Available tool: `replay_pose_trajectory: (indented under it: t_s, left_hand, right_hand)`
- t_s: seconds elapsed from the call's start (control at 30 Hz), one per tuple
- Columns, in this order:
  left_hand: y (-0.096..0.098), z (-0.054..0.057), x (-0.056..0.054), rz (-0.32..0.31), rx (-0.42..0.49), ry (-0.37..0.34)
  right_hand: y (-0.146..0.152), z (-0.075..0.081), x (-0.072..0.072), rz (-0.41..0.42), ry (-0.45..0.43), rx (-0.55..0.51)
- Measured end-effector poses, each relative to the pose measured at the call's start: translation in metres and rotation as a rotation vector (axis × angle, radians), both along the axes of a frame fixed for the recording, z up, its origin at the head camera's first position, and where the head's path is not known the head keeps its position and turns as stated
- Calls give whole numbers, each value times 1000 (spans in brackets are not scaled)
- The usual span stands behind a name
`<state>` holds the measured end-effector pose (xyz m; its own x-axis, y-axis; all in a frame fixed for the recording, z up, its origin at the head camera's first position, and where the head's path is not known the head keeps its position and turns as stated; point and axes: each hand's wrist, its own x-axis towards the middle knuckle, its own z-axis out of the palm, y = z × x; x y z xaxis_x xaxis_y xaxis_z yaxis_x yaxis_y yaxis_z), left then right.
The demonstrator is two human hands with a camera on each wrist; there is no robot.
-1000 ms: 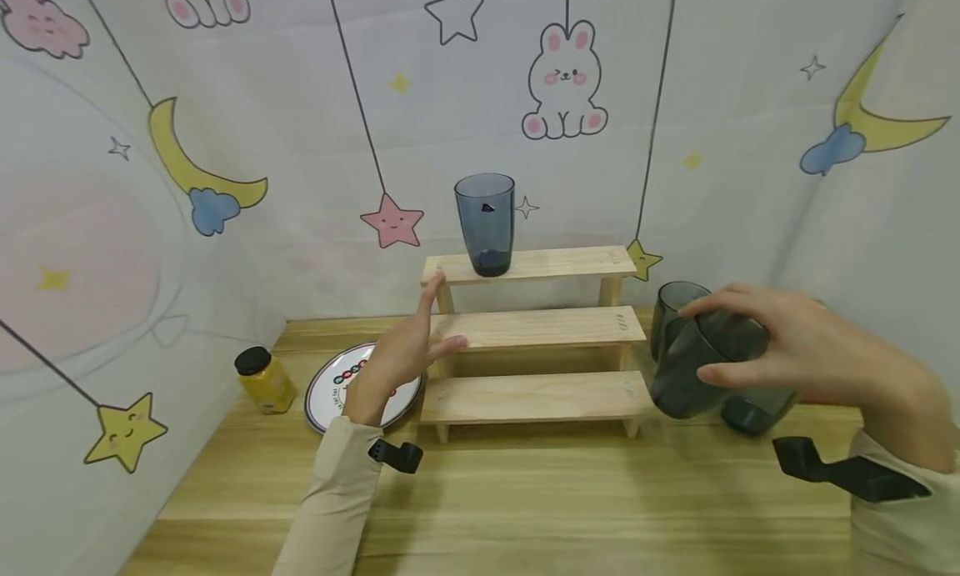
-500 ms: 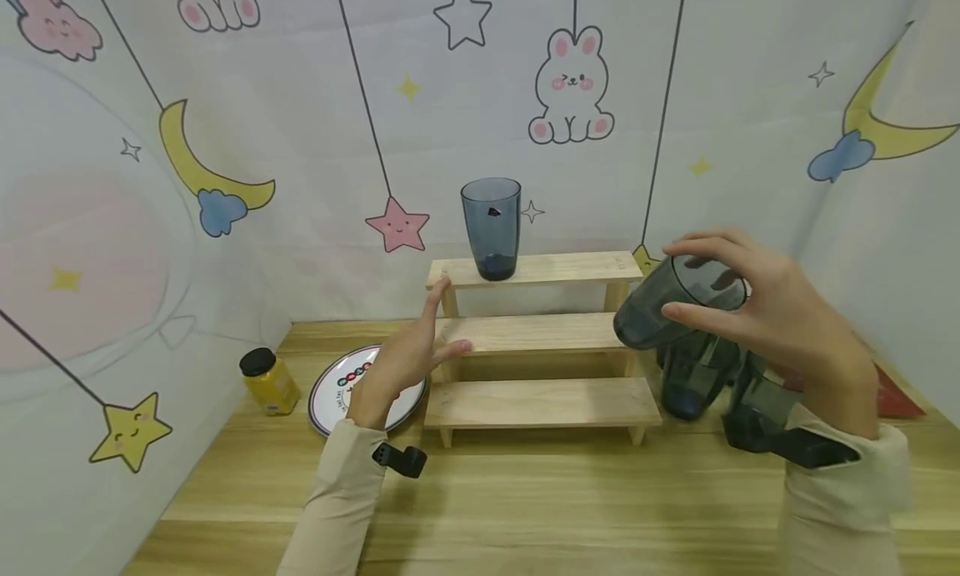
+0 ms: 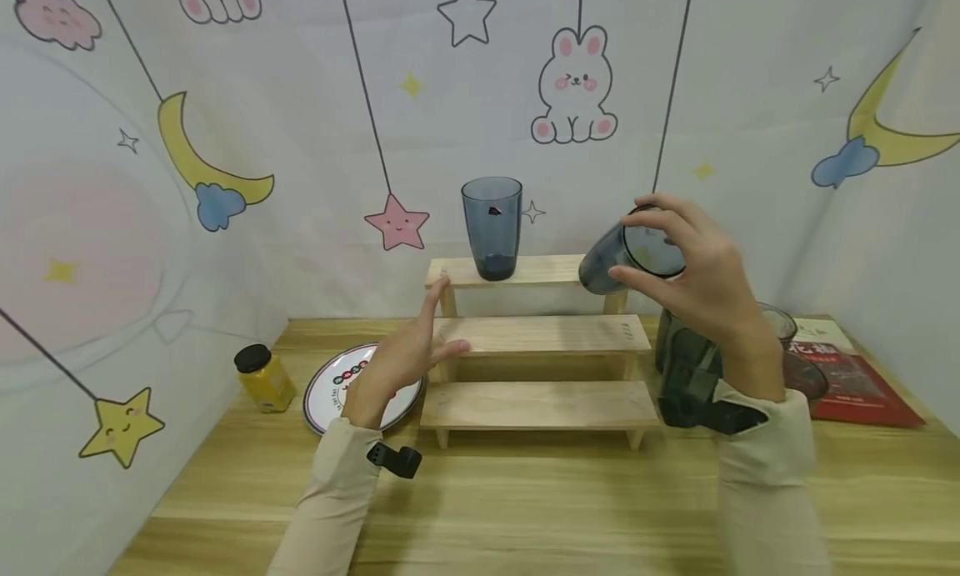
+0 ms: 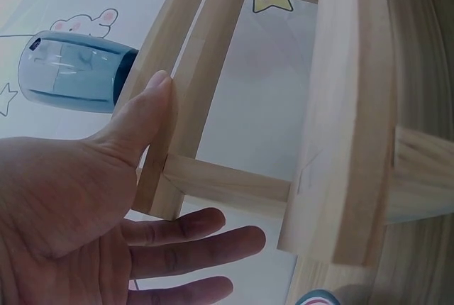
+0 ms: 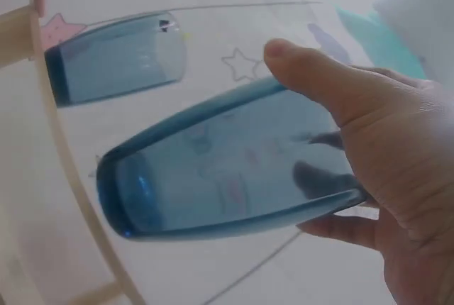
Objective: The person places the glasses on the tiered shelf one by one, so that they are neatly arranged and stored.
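My right hand (image 3: 693, 276) grips a blue glass tumbler (image 5: 213, 170) near its rim. The tumbler tilts, its base toward the right end of the wooden shelf's top tier (image 3: 551, 267). A second blue tumbler (image 3: 492, 230) stands upright on that tier, left of centre. My left hand (image 3: 397, 355) is at the shelf's left end, fingers extended. In the left wrist view, the thumb (image 4: 152, 96) touches the edge of the top board while the other fingers stay straight below it.
More dark tumblers (image 3: 686, 351) stand on the table right of the shelf, partly behind my right wrist. Beyond them lies a red packet (image 3: 855, 384). A white plate (image 3: 322, 393) and a yellow jar with a black lid (image 3: 266, 380) are at left.
My right hand has lifted the tumbler from among the others at right and carried it up and leftward to the top tier. My left hand has stayed at the shelf's left end.
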<state>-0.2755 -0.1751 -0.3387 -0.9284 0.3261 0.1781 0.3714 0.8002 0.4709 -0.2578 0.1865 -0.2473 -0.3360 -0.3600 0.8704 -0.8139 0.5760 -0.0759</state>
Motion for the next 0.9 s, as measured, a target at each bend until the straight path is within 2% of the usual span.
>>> replay_pose_trajectory:
  t_s: [0.17,0.37,0.5,0.67,0.9]
  left_hand:
    - [-2,-1,0,-2,-9,-1]
    - [-1,-1,-2,-7,3,5]
    - [2,0,-2,-15,10,8]
    - [3,1,-2,-9,10,4]
    - [1,3,0,-7,13,2]
  right_hand:
    - [-13,-6,-15,6,-2,-30]
    - [-23,-14,-30,34,3,-138]
    - [-27,-19,-38,5,-7,-202]
    - [-34,-25,-46,-1,-42,-270]
    - [-45,-37,-50,20,-137,-333]
